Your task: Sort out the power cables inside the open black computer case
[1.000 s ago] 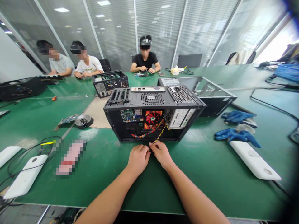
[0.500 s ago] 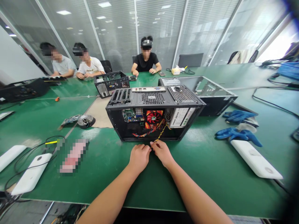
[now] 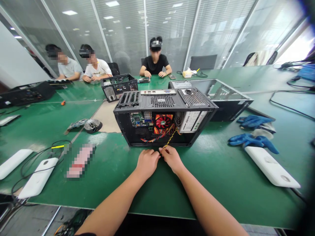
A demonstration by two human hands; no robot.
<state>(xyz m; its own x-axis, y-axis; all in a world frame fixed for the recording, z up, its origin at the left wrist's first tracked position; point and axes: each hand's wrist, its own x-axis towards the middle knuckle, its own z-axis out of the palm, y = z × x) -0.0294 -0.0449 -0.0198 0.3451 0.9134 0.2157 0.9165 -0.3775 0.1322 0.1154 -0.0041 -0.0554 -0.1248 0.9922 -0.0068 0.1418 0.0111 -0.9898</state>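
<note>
An open black computer case (image 3: pixel 161 105) lies in front of me, its inside facing me. In it show a motherboard (image 3: pixel 139 118), a red fan (image 3: pixel 163 122), and a power supply (image 3: pixel 193 121) with a white label. A yellow-and-black twisted cable (image 3: pixel 170 138) runs from beside the power supply over the case's near edge to my fingers. My right hand (image 3: pixel 171 159) pinches that cable near its end. Close against it, my left hand (image 3: pixel 148 163) is closed, fingertips at the cable's end; what they grip is hidden.
White power strips (image 3: pixel 272 166) and blue gloves (image 3: pixel 253 141) lie at the right. A metal case cover (image 3: pixel 228 108) stands behind the case. At the left are another white strip (image 3: pixel 39 177), cables and a heatsink fan (image 3: pixel 93 126). Across the green table (image 3: pixel 103 190) sit several people (image 3: pixel 156 64).
My view has shifted slightly, so everything sits a little further right. Both hands stay together at the cable's end with hardly any movement.
</note>
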